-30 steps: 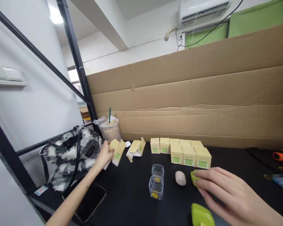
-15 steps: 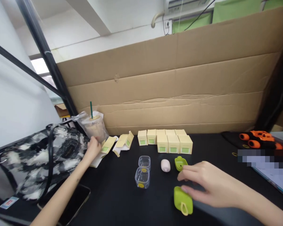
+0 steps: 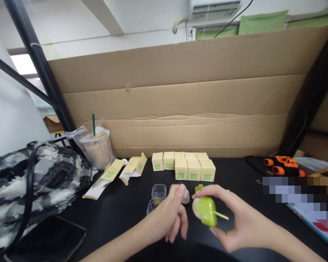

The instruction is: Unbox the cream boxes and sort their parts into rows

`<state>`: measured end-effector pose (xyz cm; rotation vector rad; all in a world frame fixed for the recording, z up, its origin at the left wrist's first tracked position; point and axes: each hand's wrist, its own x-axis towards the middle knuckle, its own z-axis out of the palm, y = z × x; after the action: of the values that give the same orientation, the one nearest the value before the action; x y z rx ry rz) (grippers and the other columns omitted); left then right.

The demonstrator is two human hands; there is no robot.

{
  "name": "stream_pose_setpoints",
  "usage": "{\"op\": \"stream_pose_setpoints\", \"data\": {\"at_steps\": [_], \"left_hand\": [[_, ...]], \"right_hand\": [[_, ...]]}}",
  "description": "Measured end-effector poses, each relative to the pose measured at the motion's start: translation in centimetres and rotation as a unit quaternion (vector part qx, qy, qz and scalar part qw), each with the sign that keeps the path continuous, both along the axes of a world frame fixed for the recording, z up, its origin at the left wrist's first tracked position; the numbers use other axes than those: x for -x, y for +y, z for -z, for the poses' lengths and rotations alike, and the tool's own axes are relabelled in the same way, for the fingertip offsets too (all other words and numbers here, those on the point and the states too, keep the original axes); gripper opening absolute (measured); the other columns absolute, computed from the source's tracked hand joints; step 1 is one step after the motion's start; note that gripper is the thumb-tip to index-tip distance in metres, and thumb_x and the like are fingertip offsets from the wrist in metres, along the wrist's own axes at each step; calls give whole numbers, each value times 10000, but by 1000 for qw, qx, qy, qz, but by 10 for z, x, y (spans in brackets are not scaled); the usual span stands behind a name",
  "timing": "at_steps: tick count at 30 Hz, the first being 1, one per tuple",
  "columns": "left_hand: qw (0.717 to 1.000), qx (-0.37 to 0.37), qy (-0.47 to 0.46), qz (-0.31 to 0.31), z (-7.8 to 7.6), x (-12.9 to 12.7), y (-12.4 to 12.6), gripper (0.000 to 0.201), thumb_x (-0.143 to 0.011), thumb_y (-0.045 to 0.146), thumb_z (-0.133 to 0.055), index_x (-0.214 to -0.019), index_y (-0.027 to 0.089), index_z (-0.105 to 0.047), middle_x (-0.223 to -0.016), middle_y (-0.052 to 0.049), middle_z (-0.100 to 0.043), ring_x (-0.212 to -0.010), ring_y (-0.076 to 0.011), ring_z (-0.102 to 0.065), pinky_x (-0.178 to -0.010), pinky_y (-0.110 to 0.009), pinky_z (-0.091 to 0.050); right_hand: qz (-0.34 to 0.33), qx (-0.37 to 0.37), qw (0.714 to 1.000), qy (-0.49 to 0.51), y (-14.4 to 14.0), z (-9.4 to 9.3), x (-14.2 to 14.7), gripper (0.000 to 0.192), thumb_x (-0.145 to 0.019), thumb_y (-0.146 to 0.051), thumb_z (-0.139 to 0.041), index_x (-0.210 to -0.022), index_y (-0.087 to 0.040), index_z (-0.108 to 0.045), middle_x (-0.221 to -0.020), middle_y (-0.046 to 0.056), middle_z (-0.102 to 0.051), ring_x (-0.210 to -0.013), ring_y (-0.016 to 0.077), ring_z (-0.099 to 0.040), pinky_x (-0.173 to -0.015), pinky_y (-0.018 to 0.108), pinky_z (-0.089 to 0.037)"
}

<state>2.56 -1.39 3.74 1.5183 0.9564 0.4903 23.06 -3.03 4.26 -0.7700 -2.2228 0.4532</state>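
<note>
My right hand [image 3: 236, 222] holds a lime green case [image 3: 205, 211] with a thin loop above the black table [image 3: 125, 207]. A pale round part shows at the case's left edge. My left hand [image 3: 171, 216] is just left of it, fingers loosely curled, fingertips near a pinkish oval piece [image 3: 186, 197] on the table. A second green piece [image 3: 199, 188] peeks out behind the case. A clear plastic box [image 3: 158, 191] lies open behind my left hand. Further back stand several small yellow cartons [image 3: 192, 169] with green labels.
Two flat unfolded cartons [image 3: 109, 174] lie at the left beside an iced drink cup [image 3: 96, 148] in a plastic bag. A black-and-white bag [image 3: 27, 185] and a phone [image 3: 47, 242] occupy the left. A cardboard wall [image 3: 186, 109] backs the table. An orange toy car [image 3: 282, 165] sits at the right.
My left hand left the flat cartons by the cup and came to the middle. My right hand picked the green case up off the table. The view swung right.
</note>
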Motion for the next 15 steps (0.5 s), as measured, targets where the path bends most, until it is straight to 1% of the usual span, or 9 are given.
{"op": "stream_pose_setpoints", "data": {"at_steps": [2,3,4,5,6,7,9,11,15], "left_hand": [[986,133,-67,80,10,-5,6,787,-788,775,-81,-1113,164,-453,-492,30,-565,-274,-85,-366,-336,-198,-274],[974,180,-93,101,14,-6,8,811,-772,792,-73,-988,152,-522,-478,23,-546,-279,-77,-367,-338,-198,-277],[965,212,-111,108,18,-7,10,813,-766,801,-79,-835,143,-552,-456,24,-511,-282,-65,-356,-341,-198,-280],[960,231,-128,99,22,-8,9,795,-769,803,-101,-705,142,-539,-441,28,-476,-285,-54,-342,-343,-197,-284],[956,240,-146,82,26,-8,8,763,-777,799,-143,-637,145,-511,-441,32,-457,-295,-48,-343,-347,-195,-299],[953,243,-170,65,30,-9,7,722,-783,791,-203,-638,148,-498,-458,32,-468,-312,-50,-366,-356,-192,-326],[945,232,-230,25,39,-11,3,604,-785,753,-358,-790,164,-494,-533,30,-542,-369,-71,-457,-392,-196,-398],[935,216,-280,-6,50,-13,0,529,-763,701,-495,-908,197,-433,-602,32,-596,-426,-94,-538,-423,-211,-450],[928,189,-321,-4,66,-15,-4,543,-706,627,-646,-900,197,-376,-648,43,-594,-437,-88,-579,-433,-202,-472]], "right_hand": [[-22,-6,999,37,0,2,3,643,-588,-3,-515,-1173,-257,-438,-1160,55,-576,-1105,192,-566,-934,327,-468],[-33,-3,999,35,0,4,5,650,-584,17,-495,-1170,-258,-444,-1167,54,-568,-1121,185,-555,-941,325,-469],[-41,-4,999,24,1,6,7,656,-585,33,-473,-1172,-260,-454,-1180,54,-562,-1143,180,-542,-956,329,-463],[-46,-11,999,7,1,8,8,666,-591,43,-454,-1182,-263,-461,-1199,53,-559,-1170,178,-525,-976,341,-453],[-44,-17,999,-13,1,11,10,680,-604,48,-444,-1206,-266,-455,-1224,55,-555,-1199,180,-506,-998,358,-438],[-37,-24,999,-28,2,13,11,686,-623,40,-450,-1237,-265,-437,-1256,64,-545,-1226,187,-487,-1014,377,-426],[-3,-30,999,-41,1,18,13,676,-663,-9,-500,-1286,-249,-386,-1334,100,-492,-1272,216,-448,-1018,406,-424],[33,-33,998,-40,-1,21,16,658,-686,-80,-565,-1293,-233,-362,-1359,131,-461,-1269,238,-457,-981,399,-464],[47,-86,994,-43,-5,24,22,503,-712,-87,-558,-1179,-242,-453,-1231,97,-579,-1133,206,-586,-895,321,-531]]}}
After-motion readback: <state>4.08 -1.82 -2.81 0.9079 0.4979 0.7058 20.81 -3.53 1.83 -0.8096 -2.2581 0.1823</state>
